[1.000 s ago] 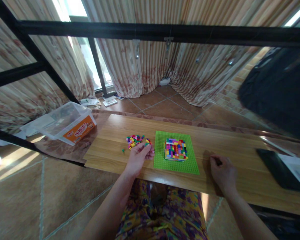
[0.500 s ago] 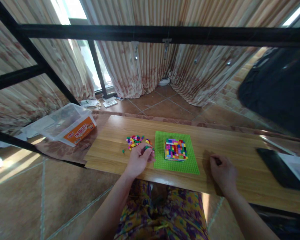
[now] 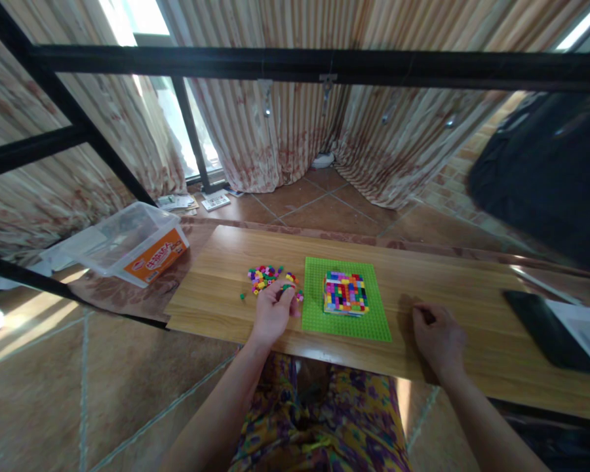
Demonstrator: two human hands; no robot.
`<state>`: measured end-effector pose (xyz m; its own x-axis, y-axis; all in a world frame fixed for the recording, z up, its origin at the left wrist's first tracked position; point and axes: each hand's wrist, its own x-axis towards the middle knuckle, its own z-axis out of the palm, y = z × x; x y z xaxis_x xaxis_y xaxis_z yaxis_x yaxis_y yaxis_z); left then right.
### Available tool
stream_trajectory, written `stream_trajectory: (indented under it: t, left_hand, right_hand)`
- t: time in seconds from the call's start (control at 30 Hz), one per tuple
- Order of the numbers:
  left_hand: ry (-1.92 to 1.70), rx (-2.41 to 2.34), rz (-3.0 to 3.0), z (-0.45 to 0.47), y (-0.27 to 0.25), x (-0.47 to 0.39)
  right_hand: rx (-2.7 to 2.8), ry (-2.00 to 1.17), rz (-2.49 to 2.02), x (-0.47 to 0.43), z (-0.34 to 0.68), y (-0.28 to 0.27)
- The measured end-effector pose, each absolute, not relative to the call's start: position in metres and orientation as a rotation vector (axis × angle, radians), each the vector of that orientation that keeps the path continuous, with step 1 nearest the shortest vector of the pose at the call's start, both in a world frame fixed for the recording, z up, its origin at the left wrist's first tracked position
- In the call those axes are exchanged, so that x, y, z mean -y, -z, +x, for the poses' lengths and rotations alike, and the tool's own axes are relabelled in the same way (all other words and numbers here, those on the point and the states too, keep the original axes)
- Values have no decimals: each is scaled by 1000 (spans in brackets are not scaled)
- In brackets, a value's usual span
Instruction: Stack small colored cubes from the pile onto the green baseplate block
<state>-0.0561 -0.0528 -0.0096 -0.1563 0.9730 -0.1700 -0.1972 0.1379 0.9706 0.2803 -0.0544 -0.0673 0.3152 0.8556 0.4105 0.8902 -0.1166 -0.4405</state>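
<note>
Where the baseplate [image 3: 314,318] ends, bare tabletop [image 3: 398,282] reaches the right hand [image 3: 440,337].

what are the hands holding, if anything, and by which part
Left hand: perhaps a small green brick; gripped part too small to tell. Right hand: curled, nothing visible inside.

A multicoloured brick block [image 3: 345,294] sits on a green baseplate [image 3: 314,318]; loose bricks [image 3: 262,278] (mixed colours) lie nearby.

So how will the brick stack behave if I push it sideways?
The brick stack looks broad and low, so it probably won't tip. It sits on the studded green plate; if pressed on, both may slide together. Its many small bricks suggest edge pieces could pop loose.
</note>
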Motion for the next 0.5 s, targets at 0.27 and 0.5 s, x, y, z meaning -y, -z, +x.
stream_trajectory:
  t: [0.27,0.5]
  left_hand:
    - [-1131,-1471,911,-61,23,31]
    - [-1115,-1519,917,-63,29,23]
  right_hand:
    - [1539,90,-1979,54,280,68]
    - [1534,71,-1979,54,282,69]
